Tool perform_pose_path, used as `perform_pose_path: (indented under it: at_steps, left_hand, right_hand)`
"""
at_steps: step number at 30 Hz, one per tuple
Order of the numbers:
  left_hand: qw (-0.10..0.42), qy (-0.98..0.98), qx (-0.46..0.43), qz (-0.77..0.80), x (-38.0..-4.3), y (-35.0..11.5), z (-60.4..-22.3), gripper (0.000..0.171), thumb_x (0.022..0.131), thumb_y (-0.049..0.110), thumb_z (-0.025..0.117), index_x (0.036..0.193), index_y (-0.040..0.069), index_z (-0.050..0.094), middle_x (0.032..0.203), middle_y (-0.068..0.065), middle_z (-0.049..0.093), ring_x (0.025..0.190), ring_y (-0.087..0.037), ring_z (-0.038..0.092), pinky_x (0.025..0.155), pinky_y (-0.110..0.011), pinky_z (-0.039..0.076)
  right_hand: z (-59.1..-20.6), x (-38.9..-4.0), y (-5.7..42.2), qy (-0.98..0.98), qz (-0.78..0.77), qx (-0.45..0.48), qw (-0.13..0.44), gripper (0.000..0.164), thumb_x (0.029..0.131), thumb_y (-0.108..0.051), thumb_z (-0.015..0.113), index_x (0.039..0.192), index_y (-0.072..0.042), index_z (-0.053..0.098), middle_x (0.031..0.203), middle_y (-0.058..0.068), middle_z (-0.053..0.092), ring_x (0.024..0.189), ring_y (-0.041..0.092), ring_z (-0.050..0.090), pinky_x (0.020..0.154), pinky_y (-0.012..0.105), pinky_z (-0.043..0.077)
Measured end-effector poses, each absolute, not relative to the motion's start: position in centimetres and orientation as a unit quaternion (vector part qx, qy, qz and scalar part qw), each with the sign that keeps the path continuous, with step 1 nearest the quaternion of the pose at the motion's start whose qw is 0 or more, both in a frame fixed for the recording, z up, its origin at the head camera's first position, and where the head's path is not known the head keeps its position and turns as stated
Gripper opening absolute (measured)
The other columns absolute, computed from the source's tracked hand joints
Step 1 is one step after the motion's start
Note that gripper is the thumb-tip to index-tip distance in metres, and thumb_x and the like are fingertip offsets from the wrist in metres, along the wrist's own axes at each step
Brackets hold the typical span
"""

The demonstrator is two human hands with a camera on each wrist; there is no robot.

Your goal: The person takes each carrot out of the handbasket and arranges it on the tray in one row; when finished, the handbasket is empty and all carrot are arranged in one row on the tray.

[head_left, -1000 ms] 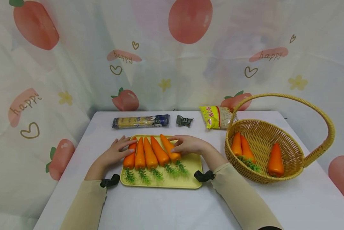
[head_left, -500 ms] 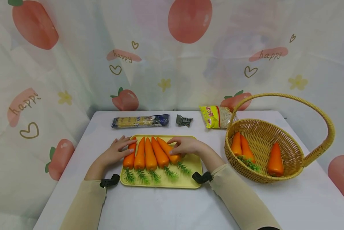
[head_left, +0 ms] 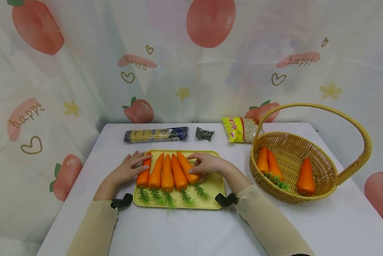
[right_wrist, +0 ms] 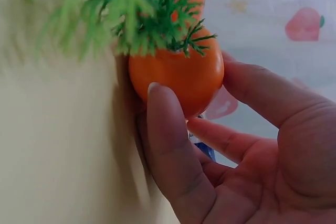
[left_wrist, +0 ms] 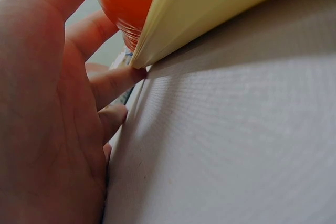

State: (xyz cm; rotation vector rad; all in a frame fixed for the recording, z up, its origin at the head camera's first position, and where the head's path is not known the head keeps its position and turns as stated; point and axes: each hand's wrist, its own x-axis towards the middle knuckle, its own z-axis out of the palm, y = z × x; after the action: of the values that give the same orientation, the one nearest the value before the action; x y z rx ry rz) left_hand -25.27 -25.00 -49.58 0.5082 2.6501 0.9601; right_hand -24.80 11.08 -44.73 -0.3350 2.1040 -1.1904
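Observation:
Several orange carrots with green tops lie side by side on a yellow tray [head_left: 210, 197], tips pointing away. My left hand [head_left: 127, 169] is at the tray's left edge, its spread fingers against the leftmost carrot [head_left: 144, 176]. In the left wrist view, fingertips touch the tray's rim [left_wrist: 184, 19] below that carrot. With thumb and fingers, my right hand [head_left: 210, 163] pinches the thick end of the rightmost carrot [head_left: 186, 164], which leans to the left at its tip. In the right wrist view, this carrot [right_wrist: 178, 77] sits between the thumb and a finger beside the tray surface.
A wicker basket [head_left: 290, 167] with a tall handle stands at the right, holding 3 carrots. Along the back of the white table [head_left: 178, 231] lie a long noodle packet [head_left: 156, 134], a small dark packet [head_left: 205, 133] and a yellow-ended bag [head_left: 239, 130].
The middle carrots have turned slightly, their tips shifting right. The rightmost carrot first swung its tip left, then came back a little under my right hand. My left hand has stayed put.

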Motion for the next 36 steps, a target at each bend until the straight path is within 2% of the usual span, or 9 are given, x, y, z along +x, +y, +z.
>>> perform_pose_path:
  at_steps: [7,16,21,30,36]
  left_hand:
    - [0.138,0.917,0.175,0.331,-25.3,-25.0,-49.6,0.060,0.094,0.059,0.056,0.148,0.035,0.046,0.163,-0.007,0.028,0.155,-0.035,0.004,0.123,-0.058,-0.008]
    - [0.138,0.917,0.175,0.330,-25.3,-25.0,-49.7,0.060,0.093,0.060,0.055,0.148,0.035,0.046,0.163,-0.005,0.028,0.155,-0.034,0.004,0.123,-0.058,-0.008]
    - [0.140,0.917,0.172,0.330,-25.3,-25.0,-49.7,0.061,0.093,0.060,0.055,0.148,0.035,0.046,0.163,-0.005,0.029,0.155,-0.034,0.003,0.123,-0.059,-0.008]
    - [0.141,0.917,0.169,0.332,-25.2,-25.0,-49.6,0.061,0.093,0.060,0.055,0.147,0.035,0.046,0.163,-0.008,0.027,0.155,-0.035,0.003,0.122,-0.060,-0.008]
    - [0.140,0.917,0.170,0.332,-25.2,-25.0,-49.6,0.061,0.093,0.061,0.055,0.147,0.036,0.046,0.163,-0.008,0.028,0.155,-0.035,0.003,0.122,-0.059,-0.007]
  right_hand:
    - [-44.7,-24.4,11.0,0.809,-0.457,-0.123,0.347,0.070,0.089,-0.021,0.074,0.150,-0.018,0.039,0.107,0.015,0.062,0.075,0.022,0.070,0.069,0.039,0.062]
    - [-44.5,-24.0,11.2,0.832,-0.417,-0.137,0.338,0.072,0.090,-0.031,0.074,0.152,-0.023,0.037,0.100,0.012,0.066,0.072,0.024,0.067,0.064,0.038,0.061]
    - [-44.5,-23.9,11.5,0.827,-0.425,-0.129,0.345,0.072,0.092,-0.033,0.070,0.153,-0.023,0.035,0.105,0.013,0.065,0.074,0.026,0.069,0.065,0.040,0.061]
    - [-43.5,-23.8,12.8,0.844,-0.408,-0.131,0.322,0.067,0.096,-0.040,0.063,0.153,-0.021,0.034,0.109,0.013,0.065,0.077,0.026,0.069,0.068,0.039,0.061]
    - [-41.1,-22.9,14.8,0.838,-0.417,-0.142,0.321,0.064,0.097,-0.040,0.061,0.153,-0.023,0.035,0.117,0.018,0.062,0.090,0.032,0.068,0.075,0.041,0.061]
